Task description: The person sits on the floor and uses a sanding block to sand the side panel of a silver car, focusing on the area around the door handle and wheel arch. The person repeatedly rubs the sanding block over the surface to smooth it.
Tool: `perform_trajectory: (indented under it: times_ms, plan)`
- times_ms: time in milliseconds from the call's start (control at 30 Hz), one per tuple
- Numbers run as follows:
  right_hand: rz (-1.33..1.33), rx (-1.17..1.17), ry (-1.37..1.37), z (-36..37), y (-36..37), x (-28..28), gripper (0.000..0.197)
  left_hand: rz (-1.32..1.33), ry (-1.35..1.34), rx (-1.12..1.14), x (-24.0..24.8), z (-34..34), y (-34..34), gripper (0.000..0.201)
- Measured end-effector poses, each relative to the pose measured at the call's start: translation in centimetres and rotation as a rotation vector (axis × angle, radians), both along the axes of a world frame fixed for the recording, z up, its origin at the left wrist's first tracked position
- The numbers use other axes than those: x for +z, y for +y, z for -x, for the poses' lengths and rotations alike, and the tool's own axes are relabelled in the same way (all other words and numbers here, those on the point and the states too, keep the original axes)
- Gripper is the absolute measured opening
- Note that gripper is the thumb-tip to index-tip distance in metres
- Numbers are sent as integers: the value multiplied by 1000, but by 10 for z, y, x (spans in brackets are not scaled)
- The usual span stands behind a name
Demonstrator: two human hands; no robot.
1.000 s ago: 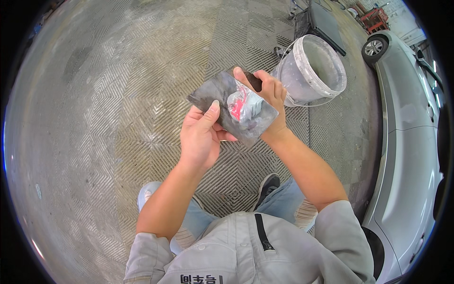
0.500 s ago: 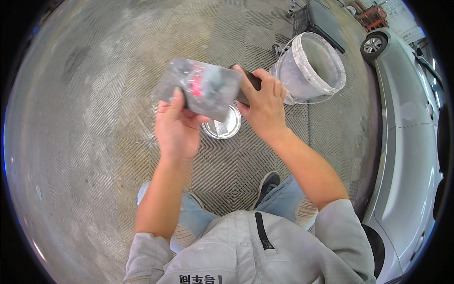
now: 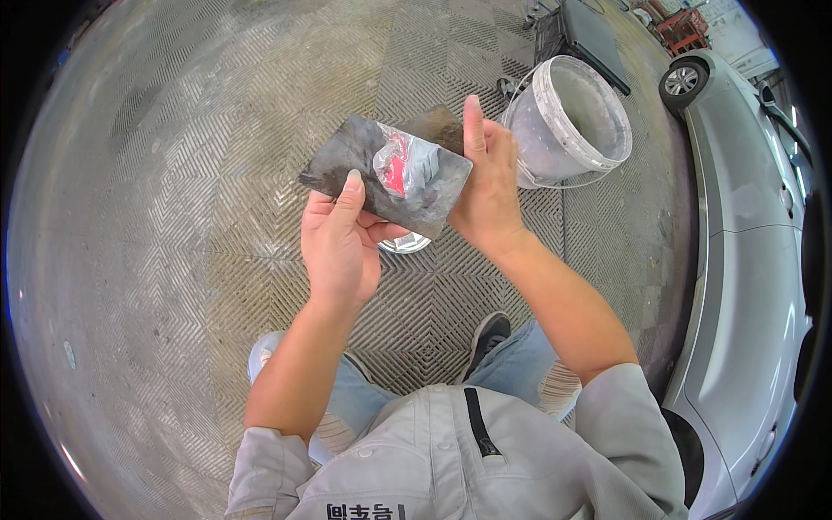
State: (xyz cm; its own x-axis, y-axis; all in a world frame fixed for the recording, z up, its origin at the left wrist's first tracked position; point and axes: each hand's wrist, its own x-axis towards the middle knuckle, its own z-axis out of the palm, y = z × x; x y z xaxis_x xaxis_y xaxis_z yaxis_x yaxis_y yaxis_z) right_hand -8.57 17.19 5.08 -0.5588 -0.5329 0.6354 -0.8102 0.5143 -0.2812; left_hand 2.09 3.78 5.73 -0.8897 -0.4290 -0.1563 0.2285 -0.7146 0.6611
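My left hand (image 3: pixel 340 251) grips a flat, stained grey filler plate (image 3: pixel 342 147), its thumb on top and fingers underneath. On the plate lies a smeared lump of light grey putty (image 3: pixel 422 165) with a streak of red-pink paste (image 3: pixel 396 176). Partly hidden behind the plate's far edge is a dark brownish scraper (image 3: pixel 433 126), held in my right hand (image 3: pixel 492 191). That hand is closed round the scraper beside the plate's right edge. Below the plate a round metal tin (image 3: pixel 405 245) stands on the floor, mostly covered from view.
A whitish, paint-stained bucket (image 3: pixel 542 130) with a wire handle stands to the right of my right hand. Beyond it is a black case (image 3: pixel 585 39). A silver car (image 3: pixel 754 286) runs along the right side. The floor (image 3: pixel 260 286) has ribbed tiles.
The plate has tilted, its right end lower, and shifted slightly right, covering more of the tin. The scraper has moved behind the plate's far edge, and the right hand has turned.
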Motion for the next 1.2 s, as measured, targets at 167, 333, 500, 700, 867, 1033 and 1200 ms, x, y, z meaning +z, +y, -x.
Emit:
perform_trajectory:
  times_ms: [167, 333, 500, 700, 867, 1033, 1200]
  plan:
    - [38, 84, 17, 2, -2, -3, 102, 15, 36, 8, 2, 0, -2, 18]
    - [74, 180, 78, 3, -5, -5, 99, 34, 80, -7, 4, -3, -3, 17]
    - [105, 228, 45, 1, -6, -5, 99, 47, 84, 6, 5, -3, -4, 17]
    - [79, 278, -10, -3, -5, 0, 102, 43, 97, 64, 6, -4, -6, 17]
    - [103, 252, -151, -6, -3, 2, 108, 55, 104, 97, 10, -5, -15, 18]
    - [159, 277, -85, -1, -6, 0, 110, 75, 67, 67, 8, -4, -10, 18]
    - [172, 329, -58, 1, -7, -3, 109, 98, 77, 56, 7, -5, -8, 18]
